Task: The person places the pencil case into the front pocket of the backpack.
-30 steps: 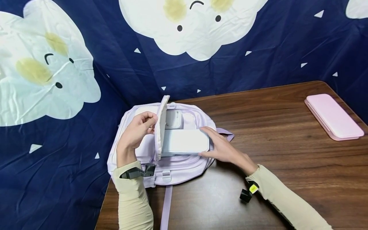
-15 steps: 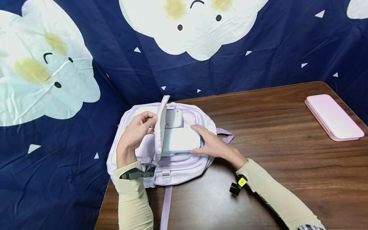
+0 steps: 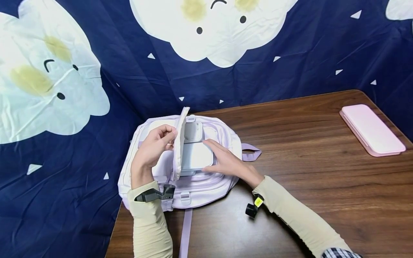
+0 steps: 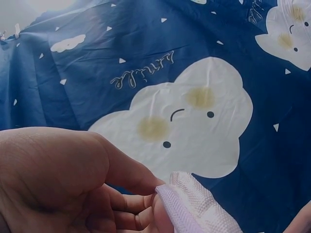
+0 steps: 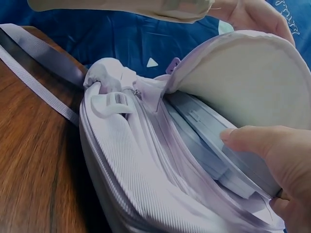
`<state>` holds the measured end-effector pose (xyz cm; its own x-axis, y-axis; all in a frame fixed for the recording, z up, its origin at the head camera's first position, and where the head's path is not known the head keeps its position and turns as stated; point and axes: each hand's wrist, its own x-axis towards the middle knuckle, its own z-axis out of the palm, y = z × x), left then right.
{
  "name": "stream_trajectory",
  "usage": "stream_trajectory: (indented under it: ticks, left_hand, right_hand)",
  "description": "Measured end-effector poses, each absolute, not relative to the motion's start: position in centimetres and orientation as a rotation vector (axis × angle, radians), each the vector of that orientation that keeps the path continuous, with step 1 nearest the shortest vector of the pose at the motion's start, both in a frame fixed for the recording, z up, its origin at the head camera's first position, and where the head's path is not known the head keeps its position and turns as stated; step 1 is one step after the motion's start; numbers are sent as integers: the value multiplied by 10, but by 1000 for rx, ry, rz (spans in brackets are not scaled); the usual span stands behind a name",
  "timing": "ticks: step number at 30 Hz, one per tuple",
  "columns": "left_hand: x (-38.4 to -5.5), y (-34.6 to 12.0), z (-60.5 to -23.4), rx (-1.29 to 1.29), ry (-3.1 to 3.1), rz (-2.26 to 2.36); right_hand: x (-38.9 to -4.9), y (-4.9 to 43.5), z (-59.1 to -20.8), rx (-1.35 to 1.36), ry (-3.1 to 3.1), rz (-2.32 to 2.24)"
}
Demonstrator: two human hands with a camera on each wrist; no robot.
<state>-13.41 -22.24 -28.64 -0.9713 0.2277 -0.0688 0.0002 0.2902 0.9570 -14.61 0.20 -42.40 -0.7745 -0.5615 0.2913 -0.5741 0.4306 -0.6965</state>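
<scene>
A white and lilac backpack (image 3: 206,201) lies on the table, its front pocket unzipped. My left hand (image 3: 145,152) pinches the edge of the pocket flap (image 3: 179,154) between thumb and fingers and holds it upright; the left wrist view shows this pinch on the fabric (image 4: 199,208) close up. My right hand (image 3: 227,160) grips the outer end of a pale blue, flat, hard pencil case (image 3: 197,156), thumb on one long edge and fingers on the other. The case's far end is hidden behind the flap. In the right wrist view the case (image 5: 209,128) slants into the pocket.
A small pale grey box (image 3: 193,132) sits in the pocket beside the case. A pink case (image 3: 372,129) lies at the table's far right. Lilac straps (image 3: 186,233) trail from the bag. A dark blue cloud-print cloth (image 3: 258,86) hangs behind the wooden table (image 3: 300,143).
My right hand has moved left with the pencil case, which has slid deeper behind the flap; less of it shows. My left hand keeps the flap raised in the same place.
</scene>
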Motion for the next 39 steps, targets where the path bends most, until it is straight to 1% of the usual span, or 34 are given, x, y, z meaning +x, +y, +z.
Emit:
stream_trajectory:
  ticks: [8, 14, 21, 27, 35, 39]
  left_hand:
    - [-136, -221, -288, 218, 2366, 1739]
    - [-135, -225, -289, 203, 2362, 1767]
    - [-135, -226, -290, 188, 2370, 1779]
    - [-135, -225, -290, 178, 2384, 1787]
    - [-134, -225, -290, 198, 2408, 1798]
    - [-134, -223, -290, 201, 2434, 1802]
  right_hand:
    - [-147, -9, -422, 1059, -2678, 1282]
    - [-144, -9, -422, 1050, -2725, 1267]
    - [-139, -1, -418, 996, -2769, 1255]
    - [-130, 14, -413, 966, -2769, 1194]
    - [-112, 28, -412, 1175, -2748, 1156]
    - [-108, 29, -414, 1217, -2724, 1171]
